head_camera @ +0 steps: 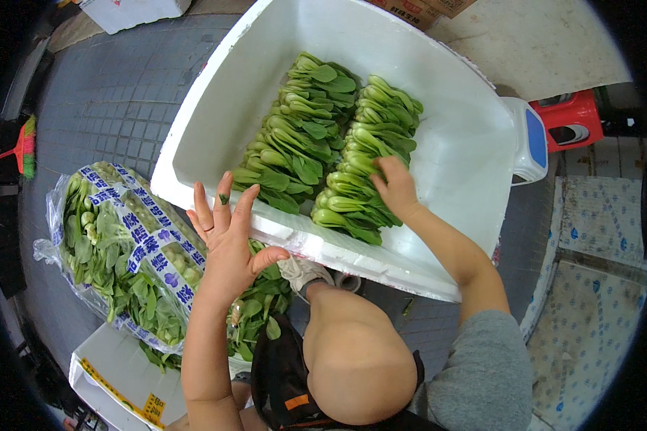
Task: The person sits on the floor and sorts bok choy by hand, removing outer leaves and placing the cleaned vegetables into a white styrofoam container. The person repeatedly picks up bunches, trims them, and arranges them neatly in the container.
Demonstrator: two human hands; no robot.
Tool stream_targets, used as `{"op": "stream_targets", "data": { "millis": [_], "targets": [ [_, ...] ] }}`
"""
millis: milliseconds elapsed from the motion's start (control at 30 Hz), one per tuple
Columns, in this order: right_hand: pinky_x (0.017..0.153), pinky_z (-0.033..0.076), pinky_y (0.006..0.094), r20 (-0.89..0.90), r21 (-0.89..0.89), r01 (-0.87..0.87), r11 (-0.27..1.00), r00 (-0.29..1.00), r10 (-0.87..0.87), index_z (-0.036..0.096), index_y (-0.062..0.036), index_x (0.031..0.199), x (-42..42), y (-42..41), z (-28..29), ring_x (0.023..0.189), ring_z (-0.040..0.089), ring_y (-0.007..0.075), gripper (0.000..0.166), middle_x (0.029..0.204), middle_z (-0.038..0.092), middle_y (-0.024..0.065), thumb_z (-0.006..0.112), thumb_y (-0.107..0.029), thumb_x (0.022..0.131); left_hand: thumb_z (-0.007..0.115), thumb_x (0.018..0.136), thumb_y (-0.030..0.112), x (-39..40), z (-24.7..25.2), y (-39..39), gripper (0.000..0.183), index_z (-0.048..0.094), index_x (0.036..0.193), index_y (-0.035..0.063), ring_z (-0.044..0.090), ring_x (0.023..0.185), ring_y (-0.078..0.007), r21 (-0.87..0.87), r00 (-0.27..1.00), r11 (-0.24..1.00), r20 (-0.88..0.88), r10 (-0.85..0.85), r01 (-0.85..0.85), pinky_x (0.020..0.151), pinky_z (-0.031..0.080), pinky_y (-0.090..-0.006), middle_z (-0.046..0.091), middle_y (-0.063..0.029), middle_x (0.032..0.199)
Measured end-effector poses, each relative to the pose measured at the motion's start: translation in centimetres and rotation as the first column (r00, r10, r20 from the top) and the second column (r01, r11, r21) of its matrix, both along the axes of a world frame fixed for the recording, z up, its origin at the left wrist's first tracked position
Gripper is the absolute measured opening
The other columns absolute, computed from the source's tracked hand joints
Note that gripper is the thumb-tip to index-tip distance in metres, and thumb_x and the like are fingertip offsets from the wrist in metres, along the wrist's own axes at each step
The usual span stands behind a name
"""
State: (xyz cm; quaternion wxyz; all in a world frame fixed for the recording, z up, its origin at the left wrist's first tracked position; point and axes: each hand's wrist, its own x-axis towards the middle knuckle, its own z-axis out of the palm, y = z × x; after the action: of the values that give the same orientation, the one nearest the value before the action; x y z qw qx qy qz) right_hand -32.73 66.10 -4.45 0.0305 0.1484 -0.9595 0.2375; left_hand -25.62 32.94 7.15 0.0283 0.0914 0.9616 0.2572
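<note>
Inside a white styrofoam box (458, 161) lie two packed rows of green bok choy. The left row (286, 145) is longer, with leaves pointing right; the right row (377, 124) sits beside it. My right hand (397, 186) touches the middle of the right row, its fingertips among the stems and leaves; whether they grip a plant is hidden. Over the box's near-left rim, my left hand (231, 231) is spread, holding nothing. A scrap of green leaf sticks to one of its fingers.
Left of the box, a clear printed plastic bag (156, 258) bulges with more bok choy above a white crate (102, 372). Loose greens (250, 318) lie beside my knee. A white jug (525, 140) and a red container (577, 121) stand right. A broom (27, 148) is far left.
</note>
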Motion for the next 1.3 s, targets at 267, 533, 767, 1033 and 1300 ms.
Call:
{"op": "stream_targets", "data": {
  "millis": [267,533,767,1033,1300],
  "targets": [
    [0.082,0.043,0.0394,-0.036,-0.090,-0.099,0.991,0.995,0.096,0.058,-0.0004,0.099,-0.5,-0.5,0.6,0.094,0.050,0.0333,0.029,0.099,0.056,0.0157,0.066,-0.017,0.077,0.052,0.061,0.076,0.0,-0.1,-0.1,0.095,0.043,0.128,0.0110,-0.004,0.135,-0.0423,-0.006,1.000,1.000,-0.011,0.005,-0.005,0.103,-0.003,-0.0608,0.019,-0.0148,0.145],
    [0.097,0.033,0.0456,-0.002,0.078,-0.470,0.879,0.882,0.472,0.058,-0.0074,0.101,-1.9,-3.0,-0.9,0.118,0.038,0.0332,0.034,0.126,0.044,0.0129,0.066,-0.028,0.076,0.052,0.061,0.076,0.0,-0.1,-0.1,0.094,0.043,0.129,0.0121,-0.004,0.135,-0.0420,-0.005,1.000,1.000,-0.008,0.001,-0.001,0.102,-0.002,-0.0614,0.019,-0.0146,0.145],
    [0.107,0.017,0.0480,0.033,0.191,-0.360,0.913,0.932,0.361,0.038,-0.0058,0.128,-0.8,-3.4,-1.7,0.131,0.023,0.0354,0.065,0.142,0.024,0.0176,0.054,-0.048,0.082,0.052,0.060,0.075,0.1,-0.4,-0.2,0.093,0.043,0.129,0.0127,-0.005,0.135,-0.0419,0.000,1.000,1.000,-0.010,0.003,-0.003,0.102,-0.002,-0.0626,0.019,-0.0134,0.145],
    [0.108,0.009,0.0493,0.080,0.309,-0.077,0.948,0.995,0.055,0.020,0.0012,0.139,-1.9,-4.2,-4.6,0.136,0.010,0.0353,0.083,0.147,0.011,0.0219,0.043,-0.057,0.085,0.057,0.061,0.071,0.0,-0.1,-0.1,0.090,0.043,0.129,0.0135,-0.004,0.135,-0.0425,0.037,0.999,0.999,-0.032,0.008,-0.007,0.101,-0.001,-0.0640,0.020,-0.0124,0.146],
    [0.108,0.012,0.0502,0.010,0.267,0.105,0.958,0.994,-0.111,0.024,0.0007,0.138,-3.3,-3.5,-4.2,0.135,0.015,0.0335,0.074,0.146,0.017,0.0199,0.038,-0.053,0.089,0.060,0.060,0.067,0.2,-0.2,-0.4,0.087,0.043,0.129,0.0159,-0.002,0.135,-0.0430,0.067,1.000,0.998,-0.012,0.003,-0.002,0.101,0.002,-0.0657,0.020,-0.0123,0.146]
  ]
}}
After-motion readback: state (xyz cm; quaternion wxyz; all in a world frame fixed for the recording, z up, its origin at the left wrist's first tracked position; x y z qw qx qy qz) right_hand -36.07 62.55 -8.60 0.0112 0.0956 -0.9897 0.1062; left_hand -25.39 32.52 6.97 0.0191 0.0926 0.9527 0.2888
